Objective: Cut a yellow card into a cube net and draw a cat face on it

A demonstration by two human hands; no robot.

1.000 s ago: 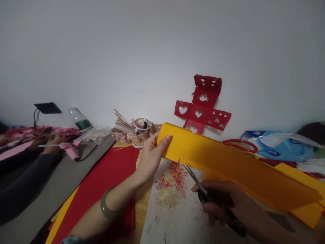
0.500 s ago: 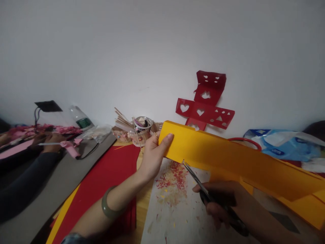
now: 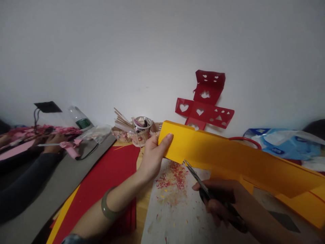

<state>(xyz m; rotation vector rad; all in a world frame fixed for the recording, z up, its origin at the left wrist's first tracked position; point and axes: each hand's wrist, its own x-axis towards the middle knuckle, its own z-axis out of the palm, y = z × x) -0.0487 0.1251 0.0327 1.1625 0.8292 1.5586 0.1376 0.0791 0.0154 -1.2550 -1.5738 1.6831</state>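
Observation:
A long folded sheet of yellow card [image 3: 203, 145] is raised above the work board and stretches off to the right. My left hand [image 3: 154, 152] pinches its left end, thumb on the front face. In my right hand [image 3: 225, 200] are scissors [image 3: 203, 186] with dark handles, my fingers wrapped round them. The blade tips meet the lower edge of the yellow card, a little right of my left thumb. Below lies a whitish board [image 3: 162, 217] strewn with red and yellow paper scraps [image 3: 175, 179].
A red cut-out card [image 3: 204, 108] leans on the wall. Red card [image 3: 109, 173] lies at left, beside decorated pots [image 3: 142, 132] of sticks and tools. A blue plastic packet [image 3: 281, 145] sits at right. A co-worker's hands [image 3: 53, 142] are at far left, near a pink glue gun [image 3: 69, 149].
Almost nothing differs. The scissor tips have shifted very slightly along the lower edge of the yellow card, and the view has moved a touch.

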